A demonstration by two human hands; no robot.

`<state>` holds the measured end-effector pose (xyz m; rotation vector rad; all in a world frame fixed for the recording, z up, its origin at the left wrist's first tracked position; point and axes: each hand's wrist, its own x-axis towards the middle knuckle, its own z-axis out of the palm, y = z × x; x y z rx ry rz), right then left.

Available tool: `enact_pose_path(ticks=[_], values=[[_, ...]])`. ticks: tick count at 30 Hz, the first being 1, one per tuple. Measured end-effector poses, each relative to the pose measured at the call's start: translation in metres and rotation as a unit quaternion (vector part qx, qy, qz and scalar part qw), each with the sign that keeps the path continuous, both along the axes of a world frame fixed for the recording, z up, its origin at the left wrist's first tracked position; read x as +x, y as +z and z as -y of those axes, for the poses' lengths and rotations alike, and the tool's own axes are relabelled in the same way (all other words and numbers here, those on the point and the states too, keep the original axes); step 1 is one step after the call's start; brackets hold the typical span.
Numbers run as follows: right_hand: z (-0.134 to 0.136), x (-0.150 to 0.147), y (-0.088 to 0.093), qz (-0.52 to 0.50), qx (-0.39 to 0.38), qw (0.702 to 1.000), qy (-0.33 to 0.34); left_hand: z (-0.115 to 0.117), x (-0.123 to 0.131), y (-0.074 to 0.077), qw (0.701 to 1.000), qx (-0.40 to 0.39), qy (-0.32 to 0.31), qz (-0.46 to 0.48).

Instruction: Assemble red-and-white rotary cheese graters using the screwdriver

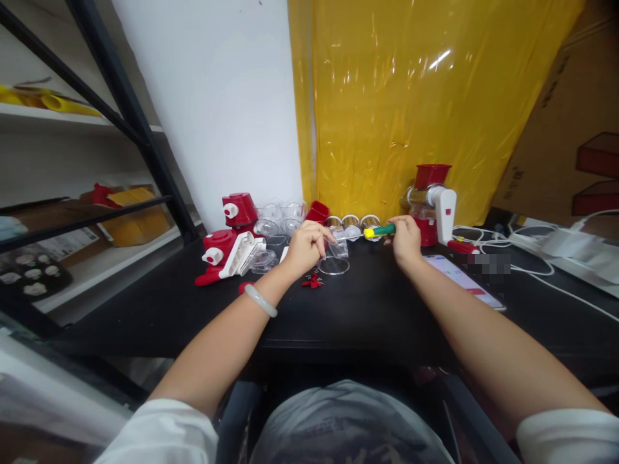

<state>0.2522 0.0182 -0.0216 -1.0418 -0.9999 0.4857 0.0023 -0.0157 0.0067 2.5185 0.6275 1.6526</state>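
My right hand [407, 241] is closed around a screwdriver [383, 230] with a green and yellow handle. Its yellow end points left, toward my other hand; the tip is too small to make out. My left hand [305, 246], with a pale bangle on the wrist, pinches a clear plastic part [340, 250] above the black table. This part has a round rim low down, close to the tabletop. Just below my left hand lie small red pieces [313, 281] with what look like screws around them.
Red and white grater bodies [220, 248], clear cups [280, 219] and metal drums [351, 224] stand along the back. An assembled rotary grater [430, 203] is at back right. A phone [461, 281] and white cables [525, 248] lie right. Black shelving [140, 142] borders the left.
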Motion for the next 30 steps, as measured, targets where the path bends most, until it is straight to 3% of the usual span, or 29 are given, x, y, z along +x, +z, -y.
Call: enact_pose_path(ticks=[8, 15, 30], values=[[0.000, 0.000, 0.000, 0.006, -0.001, 1.000, -0.008, 0.006, 0.004, 0.003, 0.999, 0.004, 0.008, 0.042], [0.000, 0.000, 0.000, 0.010, 0.002, 1.000, -0.011, 0.011, 0.004, 0.006, 0.999, 0.021, -0.020, 0.033], [0.000, 0.001, -0.002, 0.019, -0.003, 1.000, -0.014, 0.012, 0.004, 0.006, 0.999, 0.007, -0.014, 0.034]])
